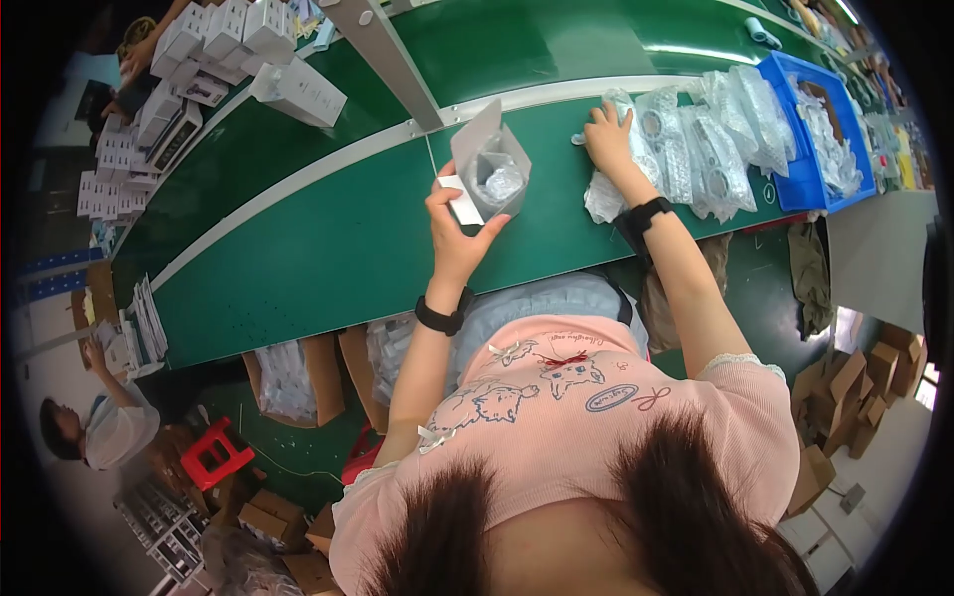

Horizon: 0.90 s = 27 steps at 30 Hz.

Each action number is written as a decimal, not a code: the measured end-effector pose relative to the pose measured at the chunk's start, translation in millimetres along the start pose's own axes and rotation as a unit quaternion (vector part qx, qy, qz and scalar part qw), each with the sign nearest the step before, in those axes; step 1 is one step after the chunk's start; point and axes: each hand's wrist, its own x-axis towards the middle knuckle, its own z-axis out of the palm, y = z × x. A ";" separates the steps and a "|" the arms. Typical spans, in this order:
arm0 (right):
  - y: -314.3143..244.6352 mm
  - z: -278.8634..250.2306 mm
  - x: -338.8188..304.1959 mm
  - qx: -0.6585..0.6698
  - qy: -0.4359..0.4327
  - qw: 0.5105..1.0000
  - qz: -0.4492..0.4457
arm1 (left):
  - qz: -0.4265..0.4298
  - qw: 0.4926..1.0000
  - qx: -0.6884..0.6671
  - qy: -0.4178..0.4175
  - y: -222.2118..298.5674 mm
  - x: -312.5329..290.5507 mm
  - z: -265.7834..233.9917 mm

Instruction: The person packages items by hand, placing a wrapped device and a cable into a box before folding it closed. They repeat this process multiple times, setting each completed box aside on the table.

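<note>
White box in curled left hand, right hand palm-down over packets

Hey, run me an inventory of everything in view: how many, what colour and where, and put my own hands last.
Open box: one, pale grey-white, in the left hand
Wrapped item: one, clear wrapping, inside that box
Bubble-wrapped packages: several, clear, bench's right part
Blue bin: one, blue, bench's right end
Workbench: one, green, across the middle
Metal post: one, grey, top centre
Closed boxes: many, white, upper left
Cartons: two visible, brown, under the bench
Stool: one, red, lower left
Cardboard boxes: many, brown, lower right
Co-worker: one, white top, left edge
Distant clutter: too blurred to count
Wristbands: two, black, your wrists
Left hand: one, holding the open box
Right hand: one, at the packages' left end
</note>
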 end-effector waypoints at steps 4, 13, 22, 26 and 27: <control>8.4 -7.0 -6.7 0.198 0.077 0.977 -0.010 | 0.005 0.998 0.046 -0.034 37.0 13.8 -4.3; -17.6 -104.6 -44.6 0.726 0.034 0.683 -0.070 | -0.047 0.977 0.187 -0.094 57.7 34.0 -8.1; -57.8 -115.0 -59.3 0.504 -0.206 0.800 -0.251 | -0.011 0.982 0.180 -0.056 17.1 -0.3 -34.2; -72.2 -93.8 -66.1 0.558 -0.077 0.801 -0.204 | 0.026 0.992 -0.123 0.009 5.4 -9.4 -15.9; -72.6 -93.6 -64.5 0.557 -0.077 0.801 -0.206 | 0.026 0.992 -0.123 0.011 3.3 -10.7 -12.9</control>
